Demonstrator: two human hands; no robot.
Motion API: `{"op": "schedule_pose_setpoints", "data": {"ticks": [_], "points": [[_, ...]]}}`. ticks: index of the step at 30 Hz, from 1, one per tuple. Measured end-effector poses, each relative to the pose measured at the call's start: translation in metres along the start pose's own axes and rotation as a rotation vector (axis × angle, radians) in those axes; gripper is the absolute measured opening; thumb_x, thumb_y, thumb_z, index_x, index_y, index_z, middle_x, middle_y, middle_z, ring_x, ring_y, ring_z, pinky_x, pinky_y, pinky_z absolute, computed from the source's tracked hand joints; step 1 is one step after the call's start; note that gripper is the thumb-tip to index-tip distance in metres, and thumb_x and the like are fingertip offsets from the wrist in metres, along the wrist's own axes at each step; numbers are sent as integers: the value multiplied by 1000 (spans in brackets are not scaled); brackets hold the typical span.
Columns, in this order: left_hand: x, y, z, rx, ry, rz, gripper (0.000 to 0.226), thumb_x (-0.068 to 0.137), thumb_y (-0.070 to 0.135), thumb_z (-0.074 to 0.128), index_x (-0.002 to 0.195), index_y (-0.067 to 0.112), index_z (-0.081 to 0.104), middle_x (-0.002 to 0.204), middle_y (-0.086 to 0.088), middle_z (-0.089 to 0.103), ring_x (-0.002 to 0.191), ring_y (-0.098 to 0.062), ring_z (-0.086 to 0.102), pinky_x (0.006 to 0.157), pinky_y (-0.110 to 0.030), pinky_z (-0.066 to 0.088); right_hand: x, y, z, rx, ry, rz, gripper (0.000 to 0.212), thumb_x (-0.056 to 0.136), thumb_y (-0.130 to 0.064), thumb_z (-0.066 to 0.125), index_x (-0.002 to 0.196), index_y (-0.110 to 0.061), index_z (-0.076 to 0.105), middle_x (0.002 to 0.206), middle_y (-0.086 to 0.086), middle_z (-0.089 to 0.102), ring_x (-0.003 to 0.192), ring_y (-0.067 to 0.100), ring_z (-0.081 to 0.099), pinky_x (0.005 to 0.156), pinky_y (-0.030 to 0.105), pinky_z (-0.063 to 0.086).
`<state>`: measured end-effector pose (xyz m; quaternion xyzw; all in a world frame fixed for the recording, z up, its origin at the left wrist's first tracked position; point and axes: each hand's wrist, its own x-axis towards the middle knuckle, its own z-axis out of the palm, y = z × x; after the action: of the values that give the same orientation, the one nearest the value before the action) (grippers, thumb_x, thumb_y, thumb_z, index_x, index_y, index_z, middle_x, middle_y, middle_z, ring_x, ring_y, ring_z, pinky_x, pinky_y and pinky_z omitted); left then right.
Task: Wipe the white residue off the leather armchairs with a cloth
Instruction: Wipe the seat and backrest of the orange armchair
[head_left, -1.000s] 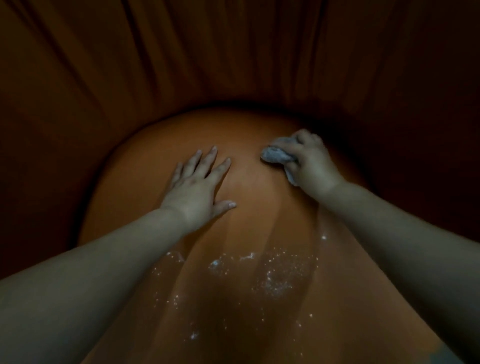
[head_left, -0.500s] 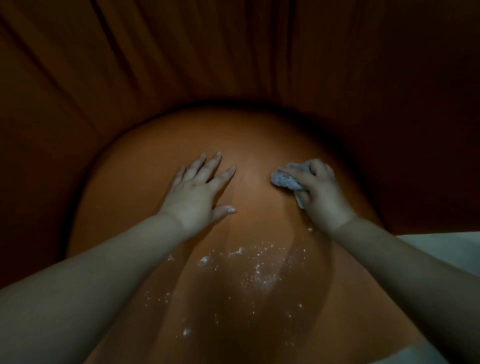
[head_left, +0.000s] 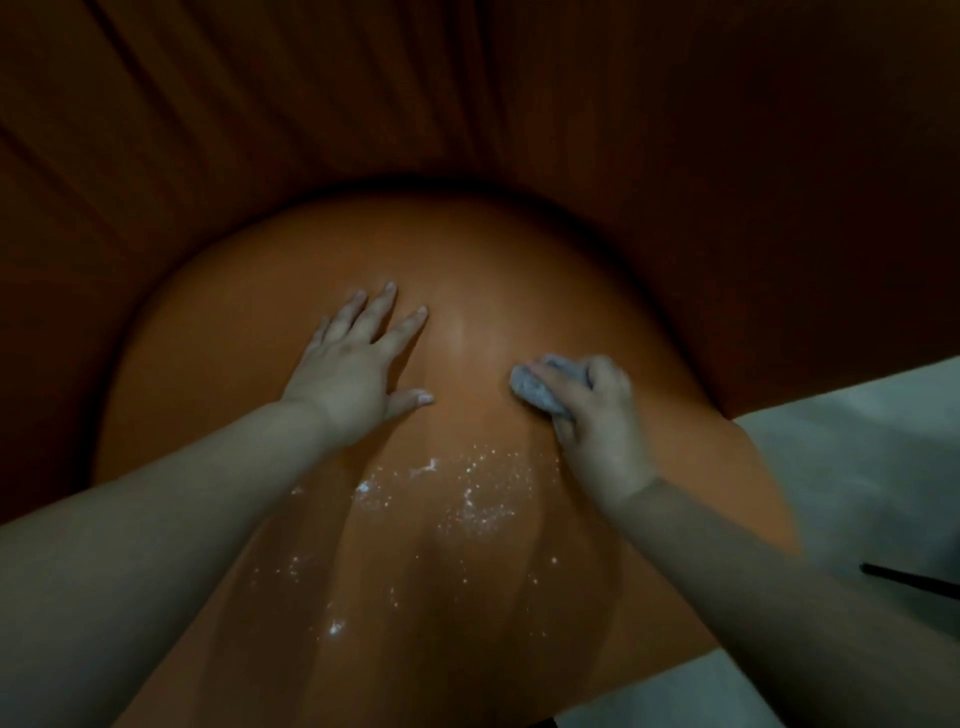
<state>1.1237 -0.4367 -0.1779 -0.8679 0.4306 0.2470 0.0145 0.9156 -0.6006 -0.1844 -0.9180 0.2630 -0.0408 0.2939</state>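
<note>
The white residue (head_left: 467, 499) lay on the orange leather armchair (head_left: 519, 270) on the near side of my right hand (head_left: 597, 415), toward my body and a little toward my left, scattered in a loose band that ran across the cushion from under my left forearm to just beside my right wrist, with thinner specks trailing nearer to me. My right hand was the nearer of the two to the thickest patch. Its fingers (head_left: 558, 376) were curled round the crumpled grey cloth (head_left: 535, 387), pinning it down against the leather just beyond the residue. My left hand (head_left: 358, 364) rested flat on the cushion on the far left side of the residue, fingers spread straight, holding nothing. I judged the coming stroke had to draw the cloth back toward me through the powder
</note>
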Motion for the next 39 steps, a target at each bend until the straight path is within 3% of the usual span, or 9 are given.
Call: {"op": "schedule_pose_setpoints", "data": {"ticks": [5,13,17,20,24,27,31,36,39], "points": [[0,-2,-4,-35,-2,26,89,82,64,56,150,45,2,160,10,-14,147,-20,-12,119,-48,6,-58,-14,10,32,-118,-124,63,81,3,65,131,-33,55,90,10,48,83,29,47,67,46,50],[-17,-37,-16,-7,-29,37,87,80,56,65,150,44,14,162,6,-3,147,-26,1,117,-47,14,-46,-30,29,179,164,381,37,92,-15,54,127,-27,58,107,2,43,101,22,43,96,40,41],[-34,-45,-10,-17,-46,28,86,82,53,65,151,43,13,162,7,-4,148,-26,-1,118,-47,13,-93,-65,59,127,17,146,59,88,-3,56,137,-35,49,107,8,45,101,30,46,89,47,43],[-41,-49,-5,-29,-26,43,83,84,52,64,150,43,15,162,7,-3,148,-26,0,118,-46,12,-77,-64,55,191,4,274,56,89,-1,51,138,-28,48,125,17,44,113,37,43,98,38,36],[-48,-60,0,-45,-3,67,81,85,53,62,150,43,16,162,7,-3,148,-24,0,119,-46,11,-37,-62,55,305,253,502,39,92,-13,51,129,-27,54,114,13,44,105,27,44,99,39,39],[-52,-66,2,-57,12,63,78,85,53,61,150,43,18,162,6,-1,148,-25,1,119,-49,12,-54,-85,78,215,206,423,44,94,-17,47,136,-29,51,108,3,39,100,15,37,100,32,36],[-61,-81,0,-83,-4,7,76,86,53,60,149,44,19,162,5,-2,148,-25,-1,118,-53,10,-87,-119,99,205,42,153,63,87,4,49,139,-30,46,106,12,42,102,29,41,93,40,39],[-68,-103,-5,-107,4,-80,74,86,52,60,149,45,21,162,3,0,147,-28,-1,118,-51,9,-35,-102,77,275,176,301,55,88,1,49,136,-25,53,116,11,41,114,31,42,105,35,35],[-71,-114,-4,-150,35,-132,74,86,53,61,148,44,23,162,2,2,147,-29,1,118,-50,11,-28,-110,88,174,65,292,55,90,-9,48,138,-34,48,117,7,41,112,28,41,104,39,35]]}}
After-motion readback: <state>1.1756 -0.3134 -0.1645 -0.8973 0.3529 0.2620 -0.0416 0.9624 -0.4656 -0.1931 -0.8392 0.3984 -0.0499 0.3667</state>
